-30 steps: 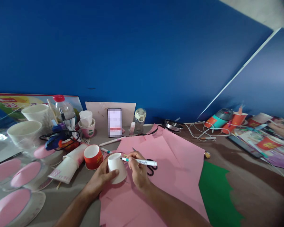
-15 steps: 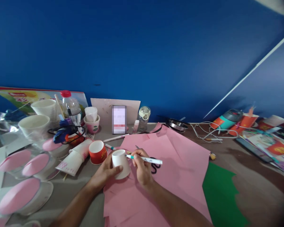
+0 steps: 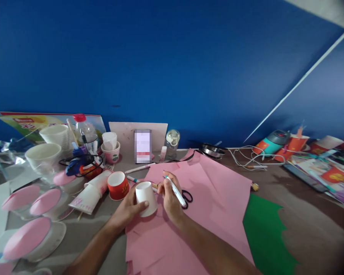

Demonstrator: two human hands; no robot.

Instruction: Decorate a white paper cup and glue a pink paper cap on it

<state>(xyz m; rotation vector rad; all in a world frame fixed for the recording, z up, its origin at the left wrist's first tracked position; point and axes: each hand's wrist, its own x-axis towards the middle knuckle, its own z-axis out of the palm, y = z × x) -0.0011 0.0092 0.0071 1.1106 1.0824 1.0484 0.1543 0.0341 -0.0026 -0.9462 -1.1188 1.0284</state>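
A plain white paper cup point(image 3: 147, 198) is gripped by my left hand point(image 3: 129, 209), its thumb across the near side. The cup stands bottom up and slightly tilted above the pink paper point(image 3: 215, 191). Just to its right, my right hand point(image 3: 171, 200) holds a white paint marker point(image 3: 177, 194) with a teal band. The marker's tip points up and away, clear of the cup. Black-handled scissors point(image 3: 187, 198) lie on the paper beside my right hand, their blades mostly hidden. Close to my left hand is a red paper cup point(image 3: 118, 186).
White cups with pink paper tops point(image 3: 28, 238) stand at the left. Behind them are stacked bowls point(image 3: 43, 154) and a red-capped bottle point(image 3: 84, 131). A phone point(image 3: 142, 147) leans upright at the back. Green paper point(image 3: 263, 225), cables point(image 3: 243, 160) and a teal bottle point(image 3: 271, 143) are on the right.
The marker has come away from the cup's upper edge and turned, its tip now pointing up and its back end lower. My left hand still holds the cup. The view has shifted slightly.
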